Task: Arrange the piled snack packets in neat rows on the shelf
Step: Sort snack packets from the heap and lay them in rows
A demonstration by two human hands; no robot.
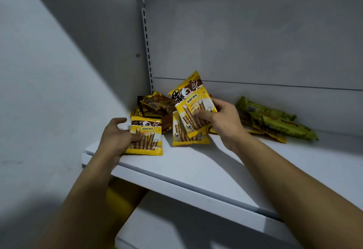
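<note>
The right hand (222,119) grips a raised wafer-roll packet (193,99), thumb across its printed face and fingers behind its right edge, tilted over a second packet (187,134) that stands on the white shelf (196,170). The left hand (117,136) pinches a front-left packet (147,137) by its left side, thumb on the face. The step looks like setting the raised packet into a row: best lowered upright on its bottom seam, face forward, edges level with its neighbours. These are glossy yellow film pouches, flat, crimped at the ends, likely slippery and quick to topple. The unsorted heap (155,104) lies at eleven o'clock from the hands, in the back corner; crumpled green packets (275,121) lie at two o'clock.
</note>
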